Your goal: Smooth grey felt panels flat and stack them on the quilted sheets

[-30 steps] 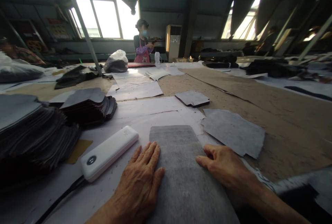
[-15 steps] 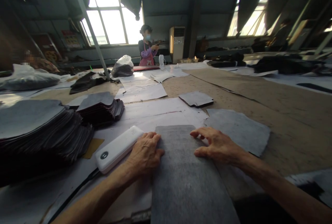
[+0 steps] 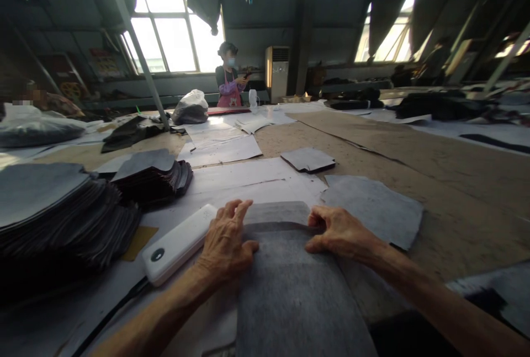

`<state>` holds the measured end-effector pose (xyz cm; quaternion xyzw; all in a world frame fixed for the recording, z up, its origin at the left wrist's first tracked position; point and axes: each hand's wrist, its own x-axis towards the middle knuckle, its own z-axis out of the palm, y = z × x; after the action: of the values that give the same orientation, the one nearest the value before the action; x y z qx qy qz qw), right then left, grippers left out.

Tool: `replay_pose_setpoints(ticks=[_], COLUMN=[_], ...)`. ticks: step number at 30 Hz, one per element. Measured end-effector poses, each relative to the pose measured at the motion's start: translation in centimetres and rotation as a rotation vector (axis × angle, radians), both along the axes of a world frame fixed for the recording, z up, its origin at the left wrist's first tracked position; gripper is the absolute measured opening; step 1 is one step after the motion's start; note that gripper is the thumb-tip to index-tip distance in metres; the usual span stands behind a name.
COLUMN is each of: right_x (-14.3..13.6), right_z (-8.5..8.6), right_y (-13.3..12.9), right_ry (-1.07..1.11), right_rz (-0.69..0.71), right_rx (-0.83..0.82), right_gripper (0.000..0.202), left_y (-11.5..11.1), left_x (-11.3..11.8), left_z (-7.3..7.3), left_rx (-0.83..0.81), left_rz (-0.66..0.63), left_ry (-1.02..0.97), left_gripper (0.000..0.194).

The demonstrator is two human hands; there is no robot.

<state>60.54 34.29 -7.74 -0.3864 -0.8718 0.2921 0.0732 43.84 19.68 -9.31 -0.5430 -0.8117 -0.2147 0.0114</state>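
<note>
A long grey fabric panel (image 3: 298, 291) lies in front of me, its far edge bowed up over another grey panel (image 3: 277, 211) beneath. At its left edge is my left hand (image 3: 227, 238), fingers stretched out and thumb resting on the top panel. My right hand (image 3: 331, 229) has its fingers curled at the far right corner, pinching the top panel's edge. Just left of my left hand lies a white power bank (image 3: 180, 246) with a black cable (image 3: 111, 315) running from its near end.
Tall stacks of cut grey pieces (image 3: 41, 191) stand at the left, with a smaller stack (image 3: 144, 166) behind. Grey pieces (image 3: 372, 208) and a short pile (image 3: 308, 158) lie right and ahead. Across the table stands a person in a pink apron (image 3: 229, 81), near a metal pole (image 3: 136, 48).
The top panel's far edge has risen and shifted toward me, exposing the panel beneath. My right fingers have closed on its corner; my left fingers have lifted and stretched.
</note>
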Motion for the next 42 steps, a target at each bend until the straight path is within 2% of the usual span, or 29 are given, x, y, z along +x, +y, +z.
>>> replay_pose_setpoints(ticks=[4, 9, 12, 18, 23, 34, 42], right_x=[0.3, 1.0, 1.6, 2.0, 1.6, 1.6, 1.5], right_z=[-0.4, -1.2, -1.5, -1.3, -1.2, -1.7, -1.4], right_y=[-0.3, -0.5, -0.9, -2.3, -2.8, -2.2, -2.2], right_ry=[0.044, 0.056, 0.035, 0.004, -0.011, 0.059, 0.027], right_rz=[0.004, -0.036, -0.105, -0.229, -0.32, -0.327, -0.339], right_rx=[-0.023, -0.03, -0.015, 0.006, 0.014, -0.075, -0.08], right_gripper=[0.035, 0.019, 0.024, 0.03, 0.029, 0.023, 0.022], left_y=[0.4, 0.5, 0.1, -1.2, -1.2, -0.5, -0.6], left_x=[-0.2, 0.1, 0.1, 0.0, 0.3, 0.1, 0.2], left_z=[0.3, 0.6, 0.5, -0.3, -0.7, -0.6, -0.7], left_rx=[-0.12, -0.137, -0.144, -0.118, -0.106, -0.123, -0.14], left_rz=[-0.091, -0.025, 0.027, 0.079, 0.11, 0.102, 0.088], left_ry=[-0.021, -0.016, -0.003, -0.082, -0.069, -0.117, -0.058], left_gripper=[0.05, 0.022, 0.011, 0.02, 0.023, 0.023, 0.02])
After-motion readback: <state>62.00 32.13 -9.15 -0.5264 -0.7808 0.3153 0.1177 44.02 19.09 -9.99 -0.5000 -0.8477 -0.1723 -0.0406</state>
